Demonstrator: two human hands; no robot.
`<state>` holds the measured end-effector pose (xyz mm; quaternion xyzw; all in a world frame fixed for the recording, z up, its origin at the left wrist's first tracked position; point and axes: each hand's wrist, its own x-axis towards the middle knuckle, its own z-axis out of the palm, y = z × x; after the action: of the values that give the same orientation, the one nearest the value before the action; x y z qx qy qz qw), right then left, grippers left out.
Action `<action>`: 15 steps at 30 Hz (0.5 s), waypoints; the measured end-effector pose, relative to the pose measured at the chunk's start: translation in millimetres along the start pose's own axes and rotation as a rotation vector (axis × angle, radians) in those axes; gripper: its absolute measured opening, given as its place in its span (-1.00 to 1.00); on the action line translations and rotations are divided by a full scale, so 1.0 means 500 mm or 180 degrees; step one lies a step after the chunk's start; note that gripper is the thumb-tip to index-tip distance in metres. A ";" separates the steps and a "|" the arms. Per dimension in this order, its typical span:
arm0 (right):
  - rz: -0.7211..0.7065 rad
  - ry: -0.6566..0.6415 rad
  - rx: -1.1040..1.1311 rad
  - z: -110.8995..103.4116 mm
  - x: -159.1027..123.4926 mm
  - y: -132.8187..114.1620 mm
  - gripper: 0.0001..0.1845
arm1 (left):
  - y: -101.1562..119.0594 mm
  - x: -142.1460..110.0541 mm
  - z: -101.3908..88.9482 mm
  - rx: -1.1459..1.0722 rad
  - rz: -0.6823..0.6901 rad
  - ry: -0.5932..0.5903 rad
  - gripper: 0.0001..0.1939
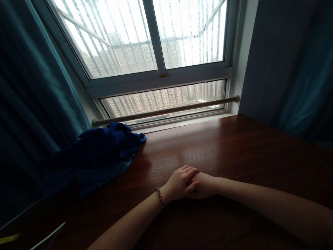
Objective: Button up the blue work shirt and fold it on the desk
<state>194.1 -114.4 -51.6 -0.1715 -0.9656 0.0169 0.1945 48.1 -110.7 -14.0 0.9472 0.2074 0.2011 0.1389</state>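
Note:
My left hand [179,183] lies over my right hand [204,185] on the dark brown wooden tabletop [192,149]. The left fingers wrap across the back of the right hand, and a beaded bracelet [159,196] circles the left wrist. Most of my right hand's fingers are hidden beneath the left one, so their pose does not show. To the left, apart from both hands, a crumpled blue cloth [111,146] is heaped on the table; its lower folds fade into shadow.
Beyond the table is a window [161,73] with a horizontal rail [166,111] across its lower part. Teal curtains hang at the left [49,80] and right [309,86]. A white cable [49,236] and a yellow strip [9,239] show at the lower left.

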 end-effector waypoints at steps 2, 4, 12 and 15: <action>-0.0020 0.0033 0.0007 0.001 -0.001 0.001 -0.77 | -0.001 0.000 0.000 0.0004 0.0013 0.0001 -0.59; -0.0008 0.0041 0.0015 0.001 -0.002 0.001 -0.76 | -0.001 0.001 0.000 0.0010 0.0025 -0.0015 -0.59; 0.0137 -0.0097 0.0204 -0.011 0.004 -0.007 -0.75 | -0.005 0.002 -0.022 0.0221 0.0270 -0.0285 -0.56; 0.0357 -0.0067 0.0518 -0.025 0.004 -0.013 -0.66 | -0.036 0.000 -0.042 0.0566 0.0262 -0.0356 -0.61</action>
<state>195.3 -120.1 -38.5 -0.2087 -0.9520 0.1079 0.1963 33.0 -91.2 -1.8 0.9733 0.1772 0.1342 0.0572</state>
